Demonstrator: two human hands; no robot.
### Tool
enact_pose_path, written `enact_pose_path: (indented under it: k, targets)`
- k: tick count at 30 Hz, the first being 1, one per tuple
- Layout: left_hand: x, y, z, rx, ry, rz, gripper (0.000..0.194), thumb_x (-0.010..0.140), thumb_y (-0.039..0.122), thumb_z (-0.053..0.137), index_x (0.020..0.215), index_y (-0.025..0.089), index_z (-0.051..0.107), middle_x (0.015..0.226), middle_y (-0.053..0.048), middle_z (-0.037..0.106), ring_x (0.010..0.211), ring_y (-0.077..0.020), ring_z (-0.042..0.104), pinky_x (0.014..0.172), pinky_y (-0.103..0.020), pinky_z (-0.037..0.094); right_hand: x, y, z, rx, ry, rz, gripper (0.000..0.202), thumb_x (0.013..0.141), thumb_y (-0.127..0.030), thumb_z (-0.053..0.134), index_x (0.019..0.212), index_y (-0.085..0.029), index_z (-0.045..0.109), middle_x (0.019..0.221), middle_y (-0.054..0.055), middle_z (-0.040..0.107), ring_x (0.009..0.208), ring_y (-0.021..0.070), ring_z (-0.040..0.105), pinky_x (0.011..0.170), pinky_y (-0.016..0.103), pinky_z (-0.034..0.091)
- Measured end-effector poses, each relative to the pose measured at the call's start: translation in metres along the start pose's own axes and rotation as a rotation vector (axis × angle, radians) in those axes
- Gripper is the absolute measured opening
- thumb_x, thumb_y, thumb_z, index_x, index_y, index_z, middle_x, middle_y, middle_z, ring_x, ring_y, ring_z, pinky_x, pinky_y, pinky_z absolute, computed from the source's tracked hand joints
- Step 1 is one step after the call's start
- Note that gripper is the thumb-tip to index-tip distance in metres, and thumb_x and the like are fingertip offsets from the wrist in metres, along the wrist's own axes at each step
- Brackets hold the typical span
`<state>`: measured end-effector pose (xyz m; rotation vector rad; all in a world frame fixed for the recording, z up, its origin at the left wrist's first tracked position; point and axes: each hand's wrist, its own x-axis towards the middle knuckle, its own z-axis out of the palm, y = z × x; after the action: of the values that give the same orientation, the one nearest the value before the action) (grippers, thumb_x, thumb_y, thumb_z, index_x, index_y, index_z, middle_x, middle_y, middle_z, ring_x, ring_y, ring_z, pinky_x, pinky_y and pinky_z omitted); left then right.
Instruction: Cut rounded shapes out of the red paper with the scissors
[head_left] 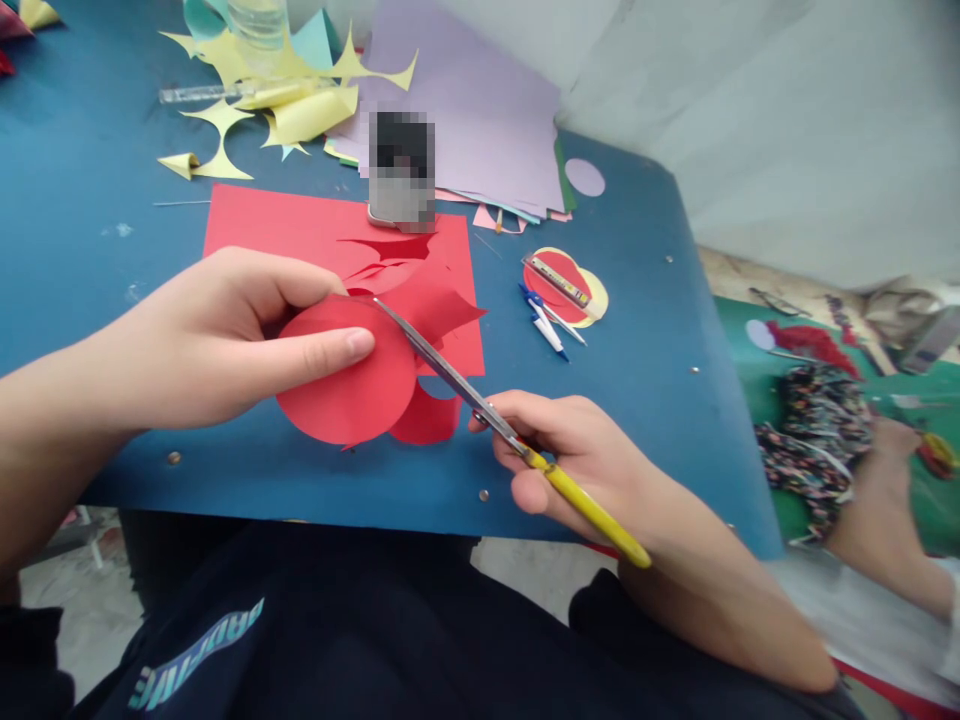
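The left hand (217,340) pinched a red paper disc (346,372) between thumb and forefinger, its grip closed on the near-round piece and holding it just above the blue worktop (90,200); the right hand (577,450) was closed around the yellow handles of the scissors (480,405), whose blades reached into the paper at the disc's upper edge. The disc looked almost cut free, I judged; its lower and left rim was already round, while a ragged red flap (442,310) hung on at the upper right where the blades stood, so that last stretch of outline seemed left to trim. Beneath lay the red sheet (300,225) with a curved bite taken out of it; a finished red circle on a yellow one (564,287) sat further right beside some pens (547,325); yellow offcuts (225,130) and lilac sheets (480,110) lay at the far side.
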<state>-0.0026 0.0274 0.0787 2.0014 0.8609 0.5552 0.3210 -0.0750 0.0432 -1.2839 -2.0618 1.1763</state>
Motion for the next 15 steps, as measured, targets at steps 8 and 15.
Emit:
enact_pose_path:
  k: [8,15]
  targets:
    - [0.0003,0.0002,-0.0011,-0.034,-0.040,-0.052,0.037,0.103,0.043,0.070,0.080,0.014,0.076,0.063,0.004,0.051,0.056,-0.0076,0.046,0.046,-0.018,0.036,-0.0008,0.0012,-0.0001,0.020,-0.023,0.029,0.085,0.093,-0.101,0.059,0.106,-0.018,0.073,0.069,-0.004,0.054,0.060,0.0125,0.038,0.058,0.028,0.037]
    - [-0.0004,0.0001,-0.0004,-0.004,-0.011,-0.026,0.043,0.103,0.046,0.071,0.074,0.014,0.072,0.062,0.005,0.041,0.056,-0.0051,0.039,0.046,-0.016,0.031,-0.0011,0.0007,0.0000,0.010,-0.030,0.008,0.085,0.097,-0.099,0.054,0.110,-0.018,0.073,0.070,-0.005,0.052,0.059,0.0121,0.038,0.057,0.027,0.036]
